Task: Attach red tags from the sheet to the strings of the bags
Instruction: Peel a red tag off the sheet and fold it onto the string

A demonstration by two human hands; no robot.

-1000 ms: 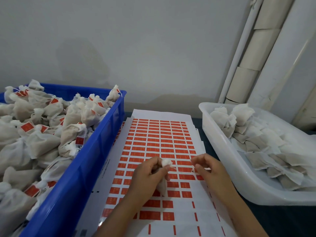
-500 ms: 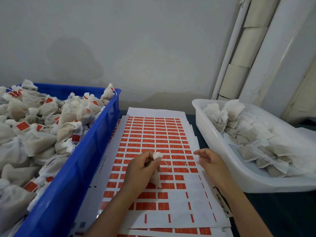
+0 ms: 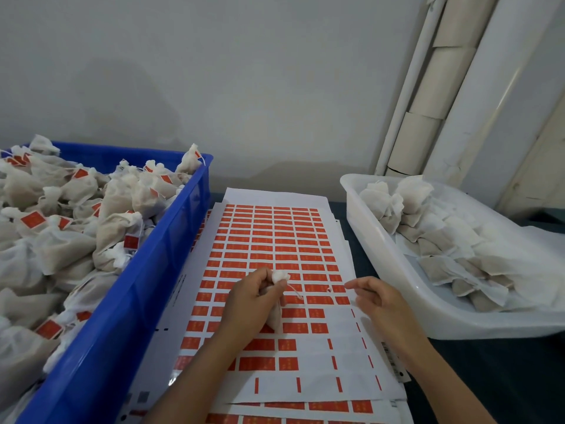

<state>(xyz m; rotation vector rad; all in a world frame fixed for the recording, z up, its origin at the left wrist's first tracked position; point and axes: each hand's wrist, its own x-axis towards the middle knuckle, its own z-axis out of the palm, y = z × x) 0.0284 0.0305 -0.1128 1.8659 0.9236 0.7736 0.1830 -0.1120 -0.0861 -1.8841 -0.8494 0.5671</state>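
Observation:
A white sheet of red tags (image 3: 269,240) lies flat between two bins, its near-right part stripped of tags. My left hand (image 3: 252,296) grips a small white cloth bag (image 3: 276,313) by its gathered neck above the sheet. The bag's thin string (image 3: 295,290) trails rightwards from the neck. My right hand (image 3: 374,296) hovers over the sheet's right edge with loosely curled fingers; it seems to hold nothing, and a small gap separates it from the string's end.
A blue crate (image 3: 137,301) on the left is heaped with bags that carry red tags. A white tub (image 3: 394,286) on the right holds untagged bags. More tag sheets lie stacked under the top one. A wall and white pipes stand behind.
My right hand has drawn away to the right from the bag, toward the sheet's edge. The left hand keeps its grip on the bag. The camera has shifted a little.

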